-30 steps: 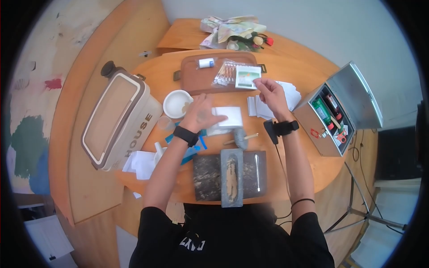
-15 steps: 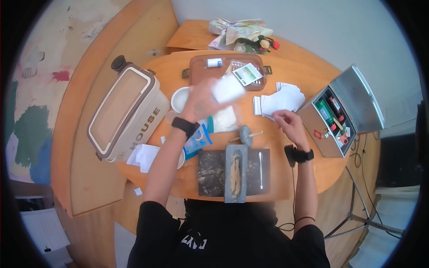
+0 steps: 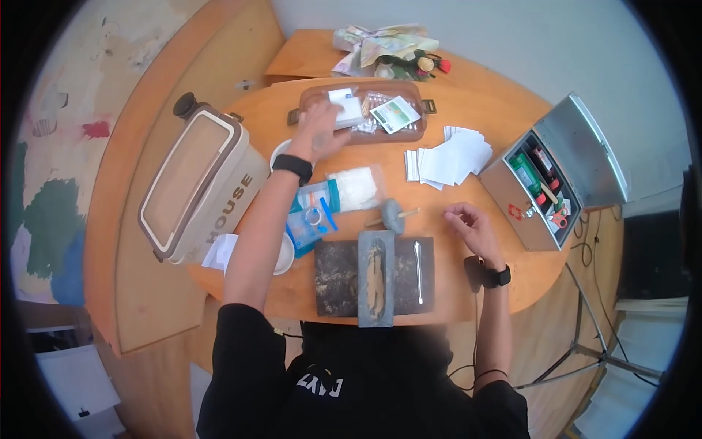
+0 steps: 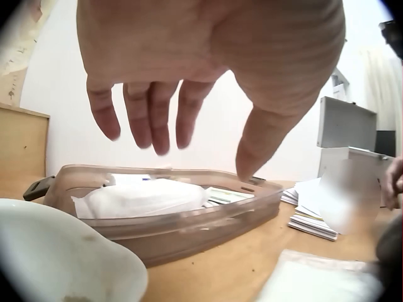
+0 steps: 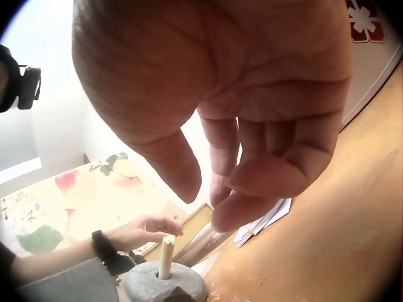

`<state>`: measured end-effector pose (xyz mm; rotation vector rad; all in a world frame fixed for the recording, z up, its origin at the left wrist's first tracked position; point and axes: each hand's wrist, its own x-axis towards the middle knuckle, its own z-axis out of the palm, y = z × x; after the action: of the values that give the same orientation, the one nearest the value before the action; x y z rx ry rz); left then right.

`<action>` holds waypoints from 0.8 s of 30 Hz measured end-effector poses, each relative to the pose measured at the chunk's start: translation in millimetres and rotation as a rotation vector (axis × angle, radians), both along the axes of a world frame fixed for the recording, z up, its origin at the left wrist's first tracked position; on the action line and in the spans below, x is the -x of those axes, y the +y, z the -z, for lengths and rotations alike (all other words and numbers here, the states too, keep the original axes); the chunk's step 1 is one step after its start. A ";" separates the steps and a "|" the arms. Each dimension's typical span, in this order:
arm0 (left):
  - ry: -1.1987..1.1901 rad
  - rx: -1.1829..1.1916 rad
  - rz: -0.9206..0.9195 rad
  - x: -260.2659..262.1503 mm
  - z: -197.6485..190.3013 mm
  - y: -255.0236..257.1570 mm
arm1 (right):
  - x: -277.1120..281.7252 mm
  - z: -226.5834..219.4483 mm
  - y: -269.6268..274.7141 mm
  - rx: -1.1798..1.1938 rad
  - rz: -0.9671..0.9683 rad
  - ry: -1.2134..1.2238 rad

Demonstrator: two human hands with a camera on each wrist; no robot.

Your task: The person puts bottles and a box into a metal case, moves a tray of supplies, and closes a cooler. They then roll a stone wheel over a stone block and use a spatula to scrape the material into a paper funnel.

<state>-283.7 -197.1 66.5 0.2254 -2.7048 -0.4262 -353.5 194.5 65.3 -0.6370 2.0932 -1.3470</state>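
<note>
White packet [image 3: 351,112], one: lying inside the brown tray [image 4: 189,234], at its left part, beside a small white roll [image 3: 339,94] and left of a green-and-white packet [image 3: 395,115].

Left hand [image 3: 319,135], one: released, fingers spread and pointing down above the tray, apart from the packet.

Bowl [image 4: 63,258], white: near side of the tray, partly hidden by the left arm in the head view.

Clear bag with white contents [image 3: 358,187], one: mid-tabletop [image 3: 526,285], with a blue bag [image 3: 311,227] just beside it.

Paper sheets [image 3: 453,157], white, stacked: right of the tray.

Right hand [image 3: 474,230], one: holding nothing, fingers loosely bent, over the tabletop near the grey stone with a wooden stick [image 3: 393,217].

Grey trough [image 3: 364,293], one: across a dark board [image 3: 338,282]; metal rod [image 3: 418,271] on the same board.

Metal box [image 3: 504,194], lid raised: right end.

Container marked HOUSE [image 3: 241,192]: left end.

Flowers [image 3: 424,66], wrapped: far end.
</note>
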 end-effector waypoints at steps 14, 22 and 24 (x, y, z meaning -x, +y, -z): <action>-0.308 0.001 0.275 -53.4 15.2 54.2 | 26.6 -23.1 -87.7 0.139 -0.198 0.063; 0.008 -0.212 0.274 -59.4 -40.5 48.7 | 15.2 -48.0 -148.6 -0.063 -0.512 0.198; 0.063 -0.178 0.227 -74.9 -49.9 47.3 | 21.5 -32.2 -155.0 0.006 -0.468 0.255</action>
<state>-208.8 -149.8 116.4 -0.0469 -2.6404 -0.7294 -375.0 39.5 97.5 -1.2660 1.9557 -1.0472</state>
